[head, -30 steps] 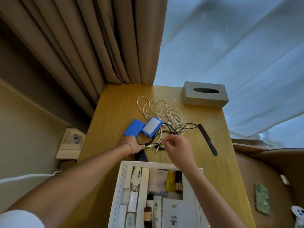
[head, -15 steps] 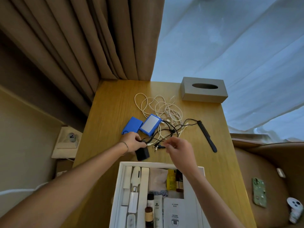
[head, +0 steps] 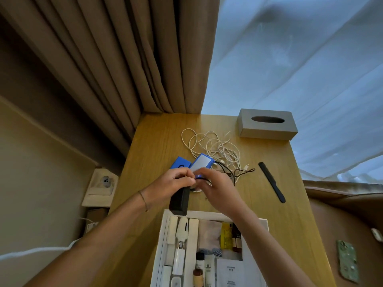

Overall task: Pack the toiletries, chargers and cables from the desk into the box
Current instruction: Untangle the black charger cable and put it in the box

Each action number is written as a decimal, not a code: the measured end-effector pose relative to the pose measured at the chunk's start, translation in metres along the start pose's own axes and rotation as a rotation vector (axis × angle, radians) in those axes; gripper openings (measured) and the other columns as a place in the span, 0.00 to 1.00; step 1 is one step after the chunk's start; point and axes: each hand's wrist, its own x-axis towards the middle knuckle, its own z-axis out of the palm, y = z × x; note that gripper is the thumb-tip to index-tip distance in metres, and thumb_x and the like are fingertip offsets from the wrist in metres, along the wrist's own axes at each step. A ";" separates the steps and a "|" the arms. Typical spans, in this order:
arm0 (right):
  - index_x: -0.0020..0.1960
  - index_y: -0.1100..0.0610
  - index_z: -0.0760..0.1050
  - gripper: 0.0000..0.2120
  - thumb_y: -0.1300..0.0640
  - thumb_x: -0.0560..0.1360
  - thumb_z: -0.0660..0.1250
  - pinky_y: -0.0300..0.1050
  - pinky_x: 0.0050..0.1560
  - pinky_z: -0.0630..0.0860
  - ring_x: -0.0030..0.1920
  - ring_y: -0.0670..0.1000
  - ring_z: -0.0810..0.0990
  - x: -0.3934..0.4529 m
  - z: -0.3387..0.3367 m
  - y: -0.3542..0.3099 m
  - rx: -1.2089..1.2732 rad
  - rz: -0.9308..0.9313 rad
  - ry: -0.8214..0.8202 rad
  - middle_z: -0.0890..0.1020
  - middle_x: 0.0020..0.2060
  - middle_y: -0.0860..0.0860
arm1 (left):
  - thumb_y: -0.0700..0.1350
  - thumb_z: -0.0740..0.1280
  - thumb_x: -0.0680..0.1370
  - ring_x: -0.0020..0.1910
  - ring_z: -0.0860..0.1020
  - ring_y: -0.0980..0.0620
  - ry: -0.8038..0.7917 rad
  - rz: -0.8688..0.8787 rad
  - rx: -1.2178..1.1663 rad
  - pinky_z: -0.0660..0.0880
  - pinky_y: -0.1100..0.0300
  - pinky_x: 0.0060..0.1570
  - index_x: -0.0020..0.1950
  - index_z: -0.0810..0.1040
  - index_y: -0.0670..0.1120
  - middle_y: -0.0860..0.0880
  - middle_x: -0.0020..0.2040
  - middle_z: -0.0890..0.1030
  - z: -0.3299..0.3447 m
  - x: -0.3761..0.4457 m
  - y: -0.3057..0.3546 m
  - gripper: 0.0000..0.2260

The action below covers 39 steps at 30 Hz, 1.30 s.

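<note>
My left hand (head: 172, 187) grips a black charger block (head: 179, 201), lifted just beyond the far rim of the white box (head: 161, 251). My right hand (head: 217, 191) pinches the charger's black cable (head: 232, 175) right beside the left fingers. The box holds several tubes, small bottles, a white device and a sachet. On the wooden desk (head: 157, 141) lie a tangle of white cables (head: 215, 146), two blue flat cases (head: 194, 164) and a black comb (head: 272, 181).
A grey tissue box (head: 267, 124) stands at the desk's far right corner. Brown curtains and a sheer white curtain hang behind. A wall socket (head: 106, 181) sits left of the desk. A green phone case (head: 347, 261) lies on the brown seat at right.
My left hand raised the black charger off the desk toward the box rim. My right hand moved left to meet it, pulling the black cable away from the comb.
</note>
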 end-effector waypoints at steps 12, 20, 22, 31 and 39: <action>0.42 0.60 0.78 0.10 0.56 0.80 0.66 0.40 0.36 0.69 0.29 0.47 0.67 -0.007 -0.064 0.032 0.822 0.211 -0.108 0.73 0.27 0.48 | 0.32 0.67 0.73 0.40 0.81 0.44 0.091 -0.018 0.087 0.81 0.46 0.46 0.58 0.73 0.52 0.41 0.46 0.79 0.015 -0.034 0.015 0.19; 0.45 0.61 0.81 0.12 0.55 0.82 0.65 0.40 0.37 0.76 0.26 0.41 0.71 0.004 -0.084 0.046 0.716 0.329 0.276 0.75 0.24 0.43 | 0.49 0.66 0.81 0.36 0.80 0.47 -0.100 0.022 0.011 0.79 0.55 0.38 0.46 0.78 0.45 0.45 0.40 0.79 0.010 -0.062 0.014 0.08; 0.45 0.60 0.81 0.12 0.55 0.82 0.66 0.42 0.39 0.75 0.27 0.40 0.73 0.009 -0.079 0.044 0.639 0.312 0.274 0.78 0.26 0.41 | 0.48 0.67 0.81 0.37 0.79 0.46 -0.143 0.045 -0.161 0.78 0.54 0.39 0.47 0.77 0.43 0.43 0.41 0.78 0.010 -0.063 0.018 0.09; 0.47 0.55 0.82 0.13 0.54 0.85 0.61 0.48 0.38 0.68 0.32 0.51 0.69 -0.015 -0.027 0.033 0.200 0.206 -0.060 0.74 0.31 0.50 | 0.44 0.67 0.78 0.46 0.78 0.52 0.086 0.296 -0.681 0.78 0.55 0.51 0.74 0.71 0.45 0.45 0.57 0.80 -0.014 -0.047 0.047 0.23; 0.49 0.48 0.82 0.12 0.56 0.84 0.61 0.43 0.35 0.71 0.29 0.45 0.72 -0.035 -0.039 0.016 0.003 0.113 -0.070 0.81 0.34 0.49 | 0.36 0.52 0.82 0.55 0.76 0.47 0.267 0.195 -0.560 0.71 0.52 0.60 0.81 0.54 0.47 0.42 0.59 0.77 -0.021 -0.040 0.037 0.27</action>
